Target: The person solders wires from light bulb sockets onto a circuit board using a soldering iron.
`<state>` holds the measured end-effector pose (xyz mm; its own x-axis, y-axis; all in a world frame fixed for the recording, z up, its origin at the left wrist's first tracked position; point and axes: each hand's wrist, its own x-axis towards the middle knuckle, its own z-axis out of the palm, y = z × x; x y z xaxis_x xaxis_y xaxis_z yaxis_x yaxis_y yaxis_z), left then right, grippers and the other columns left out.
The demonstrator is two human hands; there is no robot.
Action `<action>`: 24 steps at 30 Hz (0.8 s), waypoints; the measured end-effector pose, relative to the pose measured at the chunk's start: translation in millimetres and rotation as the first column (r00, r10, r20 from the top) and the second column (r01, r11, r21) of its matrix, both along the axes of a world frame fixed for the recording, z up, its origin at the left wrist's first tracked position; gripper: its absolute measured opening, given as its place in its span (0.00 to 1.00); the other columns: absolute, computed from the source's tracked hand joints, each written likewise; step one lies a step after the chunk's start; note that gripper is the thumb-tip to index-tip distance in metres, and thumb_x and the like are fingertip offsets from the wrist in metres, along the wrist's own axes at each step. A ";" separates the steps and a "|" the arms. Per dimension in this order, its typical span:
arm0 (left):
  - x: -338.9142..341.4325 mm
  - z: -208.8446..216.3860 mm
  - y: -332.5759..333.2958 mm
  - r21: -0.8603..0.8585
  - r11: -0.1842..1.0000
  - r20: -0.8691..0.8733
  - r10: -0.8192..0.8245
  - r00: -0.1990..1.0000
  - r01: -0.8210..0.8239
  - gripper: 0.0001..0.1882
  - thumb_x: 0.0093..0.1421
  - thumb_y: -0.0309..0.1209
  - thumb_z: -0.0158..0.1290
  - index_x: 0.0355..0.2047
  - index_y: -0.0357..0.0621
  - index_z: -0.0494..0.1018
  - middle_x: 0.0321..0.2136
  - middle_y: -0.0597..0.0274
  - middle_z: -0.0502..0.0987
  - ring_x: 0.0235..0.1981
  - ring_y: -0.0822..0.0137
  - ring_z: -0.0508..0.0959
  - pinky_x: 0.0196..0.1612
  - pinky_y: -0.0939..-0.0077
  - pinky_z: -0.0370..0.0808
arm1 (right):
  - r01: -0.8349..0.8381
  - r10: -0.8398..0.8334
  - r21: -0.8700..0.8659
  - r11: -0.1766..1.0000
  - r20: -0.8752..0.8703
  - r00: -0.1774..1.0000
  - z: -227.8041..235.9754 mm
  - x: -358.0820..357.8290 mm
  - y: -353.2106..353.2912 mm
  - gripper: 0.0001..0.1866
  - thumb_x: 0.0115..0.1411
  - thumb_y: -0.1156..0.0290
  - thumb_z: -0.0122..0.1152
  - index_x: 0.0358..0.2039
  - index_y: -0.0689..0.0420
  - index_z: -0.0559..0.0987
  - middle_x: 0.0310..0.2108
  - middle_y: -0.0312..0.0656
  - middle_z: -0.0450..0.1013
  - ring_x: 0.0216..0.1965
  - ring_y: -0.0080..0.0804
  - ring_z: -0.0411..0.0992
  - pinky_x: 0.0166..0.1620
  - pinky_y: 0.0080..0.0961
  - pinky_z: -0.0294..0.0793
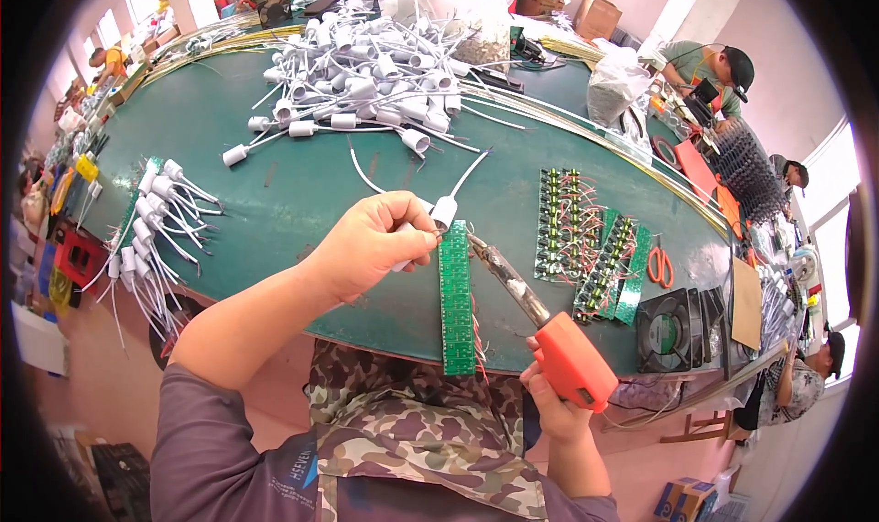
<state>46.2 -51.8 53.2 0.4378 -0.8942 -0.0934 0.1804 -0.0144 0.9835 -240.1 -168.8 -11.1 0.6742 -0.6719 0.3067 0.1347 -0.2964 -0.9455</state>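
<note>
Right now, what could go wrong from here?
The orange-handled soldering iron in the right hand has its metal tip close to the left hand; if hot, it could burn the fingers. The long green circuit-board strip reaches the near edge of the green table, so a bump might dislodge it.

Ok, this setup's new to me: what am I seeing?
No machine, just a person's bare hands, seen by a fisheye camera worn on the head, so edges bend. The right hand holds a soldering iron, its tip near the far end of a green circuit-board strip. The left hand pinches beside it, next to a white lamp holder; what it grips is hidden. On the green table: a pile of white lamp holders ahead, more at left; at right, populated circuit boards, orange scissors and a black cooling fan.
</note>
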 end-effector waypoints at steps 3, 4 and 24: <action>3.8 -5.7 1.8 0.031 0.999 0.223 0.013 0.975 -0.021 0.04 0.60 0.26 0.56 0.32 0.40 0.73 0.25 0.67 0.75 0.26 0.78 0.72 0.29 0.81 0.70 | -0.022 0.022 0.006 1.000 0.018 1.000 1.2 0.5 2.6 0.05 0.51 0.78 0.65 0.30 0.60 0.80 0.25 0.41 0.77 0.28 0.42 0.75 0.36 0.34 0.75; 4.0 -5.4 1.5 0.033 0.999 0.222 0.011 0.975 -0.019 0.04 0.60 0.26 0.56 0.32 0.40 0.73 0.25 0.67 0.75 0.26 0.78 0.72 0.29 0.81 0.70 | -0.034 0.034 0.001 0.999 0.028 0.999 2.1 0.7 3.2 0.05 0.51 0.78 0.65 0.30 0.59 0.80 0.26 0.41 0.77 0.30 0.42 0.76 0.38 0.35 0.75; 1.2 -5.0 3.0 0.069 0.997 0.498 -0.006 0.867 -0.033 0.03 0.60 0.24 0.54 0.34 0.38 0.73 0.32 0.65 0.75 0.31 0.75 0.73 0.35 0.78 0.71 | -0.007 0.004 -0.079 0.997 -0.039 0.999 -5.4 -2.2 4.7 0.06 0.52 0.79 0.65 0.32 0.60 0.80 0.29 0.41 0.77 0.34 0.42 0.77 0.40 0.36 0.75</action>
